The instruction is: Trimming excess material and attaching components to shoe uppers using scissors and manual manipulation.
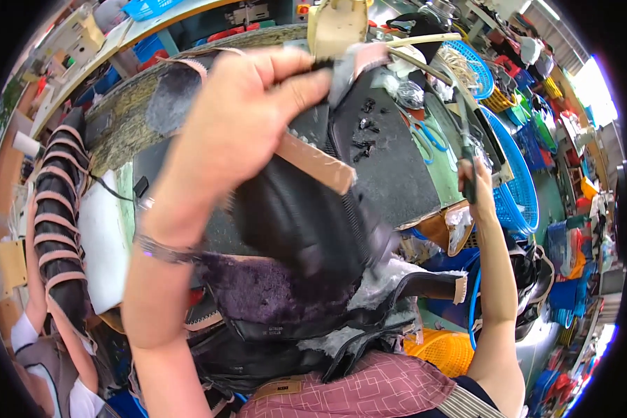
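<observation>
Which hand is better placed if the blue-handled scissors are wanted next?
Likely the right hand: it is nearer the blue-handled scissors, though it would first have to put down its dark-handled tool. The left hand is farther and grips the black piece.

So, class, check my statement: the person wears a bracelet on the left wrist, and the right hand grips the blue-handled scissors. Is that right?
Not quite: the head view shows the right hand gripping a dark-handled tool, while the blue-handled scissors lie on the worktable. The bracelet part stands.
</observation>
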`<state>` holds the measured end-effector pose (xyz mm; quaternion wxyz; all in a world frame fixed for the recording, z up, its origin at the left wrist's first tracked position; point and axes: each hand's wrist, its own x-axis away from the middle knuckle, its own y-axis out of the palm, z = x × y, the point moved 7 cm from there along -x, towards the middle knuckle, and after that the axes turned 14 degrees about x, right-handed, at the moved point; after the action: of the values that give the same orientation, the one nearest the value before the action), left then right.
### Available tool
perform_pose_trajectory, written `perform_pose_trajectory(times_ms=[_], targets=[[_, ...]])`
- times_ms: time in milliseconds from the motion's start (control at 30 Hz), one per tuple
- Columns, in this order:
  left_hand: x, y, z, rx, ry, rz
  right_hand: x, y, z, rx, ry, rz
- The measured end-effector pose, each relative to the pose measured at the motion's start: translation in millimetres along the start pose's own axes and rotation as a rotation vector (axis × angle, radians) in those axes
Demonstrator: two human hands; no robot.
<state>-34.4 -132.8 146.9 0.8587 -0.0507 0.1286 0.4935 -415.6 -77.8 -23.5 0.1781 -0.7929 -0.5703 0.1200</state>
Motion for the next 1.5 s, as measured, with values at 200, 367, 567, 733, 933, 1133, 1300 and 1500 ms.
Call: perform_pose_trajectory(times_ms=[200, 367, 567, 733, 933, 1133, 1300, 1500], targets=[[51.9, 31.8, -48.6, -0.635, 0.074, -0.205, 39.1, 52.4, -122.8, 0.357, -0.239, -0.293], [80.6, 20.1, -61.8, -0.368, -0.016, 0.095, 62.4, 95.1, -165.5, 0.848, -0.753, -0.457], [85.9, 18.0, -69.5, -0.120, -0.073, 0.191, 68.8, 89.4, -166.7, 0.988, -0.784, -0.617], [84.1, 22.9, -58.5, -0.292, 0.044, 0.143, 75.0, 101.6, -179.4, 1.009, -0.743, -0.753], [84.1, 31.6, -43.9, -0.420, 0.148, 0.157, 79.0, 120.9, -177.7, 1.143, -0.447, -1.039], [84.0, 25.8, -47.3, -0.393, 0.153, 0.217, 83.6, 121.6, -183.5, 1.141, -0.384, -1.036], [83.1, 24.1, -47.2, -0.401, 0.160, 0.230, 84.2, 124.2, -187.7, 1.134, -0.401, -1.004], [83.1, 24.3, -48.3, -0.392, 0.180, 0.252, 91.0, 126.4, -201.6, 1.340, -0.446, -0.979]])
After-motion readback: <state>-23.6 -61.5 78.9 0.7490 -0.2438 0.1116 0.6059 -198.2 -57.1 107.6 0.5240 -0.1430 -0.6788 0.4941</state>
